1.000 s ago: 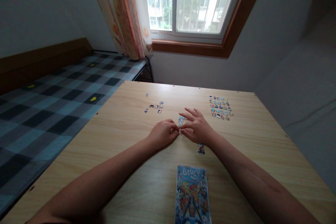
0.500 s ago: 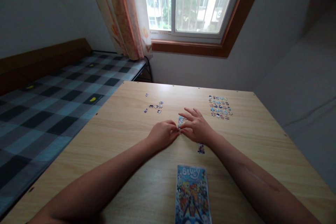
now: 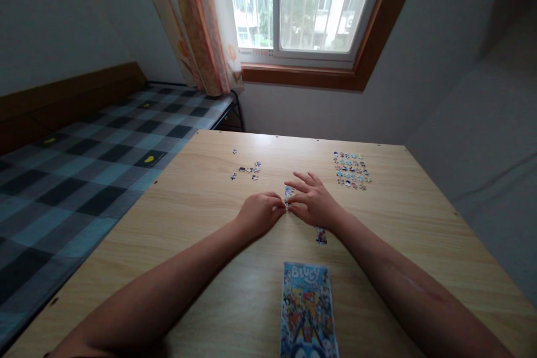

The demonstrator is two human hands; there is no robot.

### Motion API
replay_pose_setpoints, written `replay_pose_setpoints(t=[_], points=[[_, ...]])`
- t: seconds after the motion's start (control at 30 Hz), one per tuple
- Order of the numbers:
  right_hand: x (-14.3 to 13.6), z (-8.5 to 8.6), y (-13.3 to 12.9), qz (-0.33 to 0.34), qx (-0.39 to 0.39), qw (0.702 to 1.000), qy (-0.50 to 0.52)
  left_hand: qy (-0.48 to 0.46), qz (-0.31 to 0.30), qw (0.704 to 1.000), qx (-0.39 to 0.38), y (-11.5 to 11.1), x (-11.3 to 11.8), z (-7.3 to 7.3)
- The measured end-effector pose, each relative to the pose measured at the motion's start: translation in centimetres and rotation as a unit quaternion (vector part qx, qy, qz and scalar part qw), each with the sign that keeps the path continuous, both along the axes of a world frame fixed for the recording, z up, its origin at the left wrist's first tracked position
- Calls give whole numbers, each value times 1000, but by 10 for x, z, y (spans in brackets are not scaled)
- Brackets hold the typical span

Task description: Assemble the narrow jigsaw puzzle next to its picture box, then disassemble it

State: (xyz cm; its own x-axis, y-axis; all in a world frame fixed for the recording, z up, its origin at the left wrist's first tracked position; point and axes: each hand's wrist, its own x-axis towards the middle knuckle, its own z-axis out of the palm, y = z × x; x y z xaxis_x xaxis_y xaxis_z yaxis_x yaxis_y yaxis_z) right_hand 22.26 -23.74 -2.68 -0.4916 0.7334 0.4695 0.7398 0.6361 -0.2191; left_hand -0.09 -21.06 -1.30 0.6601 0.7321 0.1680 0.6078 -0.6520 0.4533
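Note:
At the middle of the table, my left hand is closed, its thumb and fingertips pinching a small jigsaw piece. From the other side my right hand meets the same piece with thumb and index finger, while its other fingers are spread. A joined strip of jigsaw lies just beyond the fingertips, partly covered by my right hand. Another joined bit of jigsaw sits below my right wrist, its upper end hidden.
Several loose pieces are scattered at the far left of the wooden table. Rows of pieces lie at the far right. A picture-covered Bluey box is near the front. Beyond the left edge is a checked bed.
Both hands stay almost in place around the jigsaw piece, with only slight finger movement. Nothing else on the table has visibly moved.

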Motion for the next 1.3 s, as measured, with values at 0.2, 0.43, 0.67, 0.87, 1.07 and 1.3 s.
replay_pose_setpoints(t=[0.2,0.43,0.67,0.87,1.07,1.3], points=[[0,0,-1,1,-4,1000,5,7,-5,1000,0,0,-1,2],[-5,-3,1,-3,-5,1000,6,19,-1,1000,8,-2,0,6],[-1,-5,2,-12,32,998,59,12,-3,1000,13,-3,2,5],[6,-2,1,-41,56,994,82,12,-3,1000,17,-2,5,4],[8,-1,1,-66,90,988,109,-8,-1,1000,9,-2,6,6],[7,-1,0,-105,110,979,139,-59,46,997,3,7,8,2]])
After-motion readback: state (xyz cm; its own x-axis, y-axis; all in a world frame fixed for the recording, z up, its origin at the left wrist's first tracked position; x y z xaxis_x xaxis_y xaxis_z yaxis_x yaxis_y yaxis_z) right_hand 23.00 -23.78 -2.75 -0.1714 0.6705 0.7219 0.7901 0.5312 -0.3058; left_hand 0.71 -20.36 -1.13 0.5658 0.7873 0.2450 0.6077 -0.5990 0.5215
